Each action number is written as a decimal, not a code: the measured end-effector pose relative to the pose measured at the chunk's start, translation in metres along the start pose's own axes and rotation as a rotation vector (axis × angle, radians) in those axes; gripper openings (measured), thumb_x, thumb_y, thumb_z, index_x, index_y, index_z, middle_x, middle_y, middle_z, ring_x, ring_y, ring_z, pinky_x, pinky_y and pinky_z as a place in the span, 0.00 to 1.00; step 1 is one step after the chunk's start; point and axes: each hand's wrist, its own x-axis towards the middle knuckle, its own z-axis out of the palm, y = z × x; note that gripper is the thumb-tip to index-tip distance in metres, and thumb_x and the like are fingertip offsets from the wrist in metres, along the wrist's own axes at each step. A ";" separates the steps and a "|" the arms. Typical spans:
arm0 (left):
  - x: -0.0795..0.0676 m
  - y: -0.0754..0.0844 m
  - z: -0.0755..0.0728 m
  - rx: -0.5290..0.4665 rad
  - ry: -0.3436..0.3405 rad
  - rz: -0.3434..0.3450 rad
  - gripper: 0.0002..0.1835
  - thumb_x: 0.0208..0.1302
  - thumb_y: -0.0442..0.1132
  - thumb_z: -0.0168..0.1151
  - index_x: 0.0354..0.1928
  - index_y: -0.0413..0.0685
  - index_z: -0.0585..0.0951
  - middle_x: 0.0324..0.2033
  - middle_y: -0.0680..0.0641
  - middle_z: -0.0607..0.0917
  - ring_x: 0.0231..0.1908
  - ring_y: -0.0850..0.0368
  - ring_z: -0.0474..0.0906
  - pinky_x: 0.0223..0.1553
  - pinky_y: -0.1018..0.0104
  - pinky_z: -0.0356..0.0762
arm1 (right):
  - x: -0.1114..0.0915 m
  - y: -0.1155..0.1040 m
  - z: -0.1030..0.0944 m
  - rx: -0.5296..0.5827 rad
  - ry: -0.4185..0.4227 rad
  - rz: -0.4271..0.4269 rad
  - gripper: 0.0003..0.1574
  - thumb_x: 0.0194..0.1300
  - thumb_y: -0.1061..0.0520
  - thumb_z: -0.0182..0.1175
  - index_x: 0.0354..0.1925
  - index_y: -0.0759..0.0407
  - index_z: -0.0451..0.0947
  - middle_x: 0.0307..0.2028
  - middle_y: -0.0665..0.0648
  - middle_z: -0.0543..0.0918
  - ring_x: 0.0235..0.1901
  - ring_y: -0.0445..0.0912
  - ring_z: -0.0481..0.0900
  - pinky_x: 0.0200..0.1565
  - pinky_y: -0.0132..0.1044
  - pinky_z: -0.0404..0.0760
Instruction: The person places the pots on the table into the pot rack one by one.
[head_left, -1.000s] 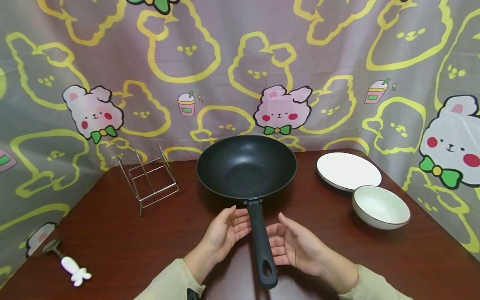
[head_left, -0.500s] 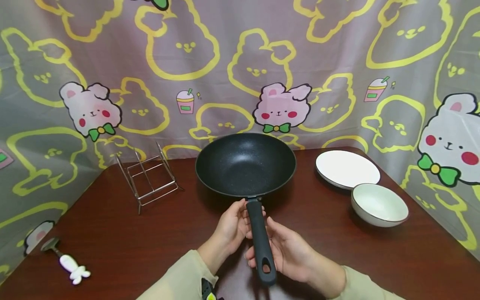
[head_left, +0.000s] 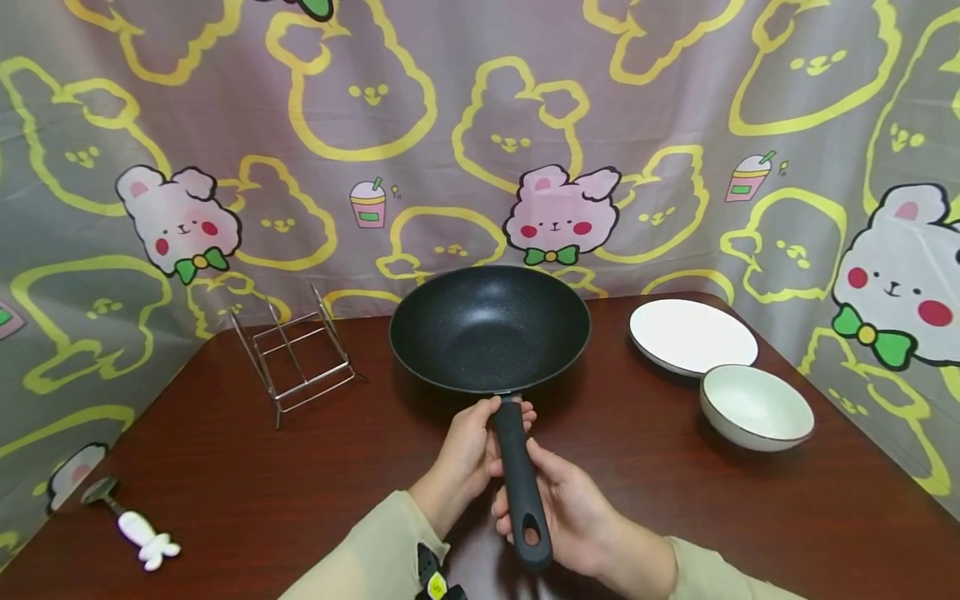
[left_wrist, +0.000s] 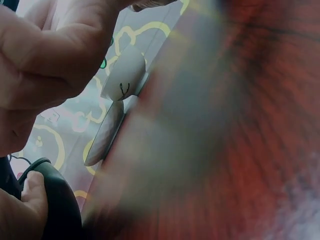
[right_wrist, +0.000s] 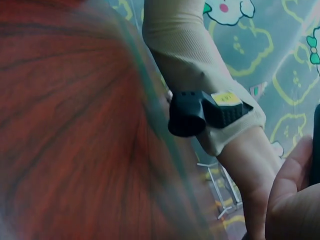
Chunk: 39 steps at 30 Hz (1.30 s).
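Observation:
A black wok point(head_left: 491, 333) with a long dark handle point(head_left: 521, 492) is at the middle of the table in the head view, its bowl facing up. My left hand point(head_left: 472, 446) grips the handle close to the wok, thumb on the left side and fingertips showing past the right. Lower down, my right hand point(head_left: 573, 508) holds the handle from the right, its fingers curled beneath and emerging on the left. The wok's dark side point(left_wrist: 62, 200) shows in the left wrist view. At the right wrist view's edge, only a sliver of the handle point(right_wrist: 315, 150) appears.
A wire rack point(head_left: 300, 358) stands left of the wok. A spoon-like utensil with a white figured handle point(head_left: 142, 533) lies at the far left. To the right are a white plate point(head_left: 693, 337) and a pale bowl point(head_left: 757, 408). A patterned curtain point(head_left: 442, 125) hangs behind the table.
Both hands have come inward from beside the handle and taken hold of it, left nearer the wok, right lower. The wok has stayed in place.

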 end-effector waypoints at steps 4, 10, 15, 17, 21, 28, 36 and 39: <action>0.001 0.000 -0.001 0.007 0.001 0.032 0.20 0.68 0.36 0.41 0.53 0.22 0.68 0.34 0.47 0.83 0.39 0.59 0.82 0.49 0.66 0.77 | 0.000 0.004 0.003 -0.001 0.032 -0.017 0.30 0.74 0.41 0.27 0.45 0.54 0.72 0.29 0.49 0.83 0.29 0.39 0.82 0.38 0.29 0.78; 0.001 -0.002 0.000 0.087 0.035 0.085 0.21 0.67 0.35 0.44 0.52 0.21 0.70 0.32 0.48 0.83 0.35 0.61 0.82 0.45 0.68 0.78 | -0.001 0.006 0.008 -0.035 0.101 -0.039 0.31 0.73 0.39 0.28 0.44 0.52 0.73 0.26 0.48 0.82 0.25 0.37 0.81 0.34 0.28 0.78; 0.002 -0.003 0.005 0.143 0.091 0.130 0.20 0.66 0.37 0.47 0.49 0.22 0.73 0.30 0.49 0.83 0.32 0.63 0.82 0.39 0.71 0.79 | -0.001 0.007 0.013 -0.096 0.221 -0.077 0.29 0.72 0.37 0.30 0.42 0.52 0.71 0.22 0.47 0.80 0.21 0.35 0.78 0.29 0.27 0.77; 0.002 -0.003 0.007 0.152 0.114 0.145 0.19 0.66 0.36 0.47 0.46 0.22 0.75 0.30 0.49 0.83 0.32 0.63 0.81 0.38 0.72 0.79 | 0.000 0.008 0.015 -0.116 0.258 -0.081 0.28 0.72 0.36 0.30 0.42 0.52 0.70 0.21 0.47 0.78 0.19 0.35 0.76 0.28 0.26 0.75; 0.000 -0.004 0.009 0.161 0.145 0.171 0.18 0.65 0.35 0.47 0.43 0.21 0.76 0.30 0.48 0.83 0.32 0.63 0.81 0.37 0.72 0.79 | 0.000 0.009 0.019 -0.133 0.281 -0.094 0.28 0.72 0.37 0.28 0.41 0.52 0.67 0.20 0.46 0.75 0.18 0.34 0.73 0.25 0.25 0.72; -0.003 -0.004 0.011 0.156 0.150 0.205 0.16 0.65 0.34 0.48 0.39 0.22 0.77 0.28 0.48 0.84 0.30 0.62 0.81 0.35 0.72 0.79 | -0.002 0.011 0.022 -0.143 0.244 -0.132 0.28 0.72 0.37 0.25 0.41 0.53 0.65 0.18 0.45 0.74 0.17 0.35 0.70 0.23 0.25 0.67; -0.006 0.003 0.015 0.141 0.126 0.308 0.11 0.65 0.31 0.49 0.33 0.27 0.77 0.27 0.48 0.84 0.29 0.61 0.82 0.35 0.71 0.80 | -0.004 0.011 0.021 -0.170 0.170 -0.169 0.28 0.73 0.37 0.26 0.42 0.52 0.66 0.19 0.45 0.75 0.18 0.35 0.70 0.23 0.26 0.67; -0.007 0.006 0.016 0.134 0.113 0.349 0.11 0.65 0.30 0.49 0.31 0.28 0.77 0.27 0.48 0.84 0.29 0.60 0.82 0.34 0.71 0.80 | -0.002 0.011 0.021 -0.174 0.114 -0.189 0.28 0.73 0.38 0.25 0.42 0.52 0.66 0.18 0.45 0.76 0.17 0.35 0.71 0.23 0.26 0.68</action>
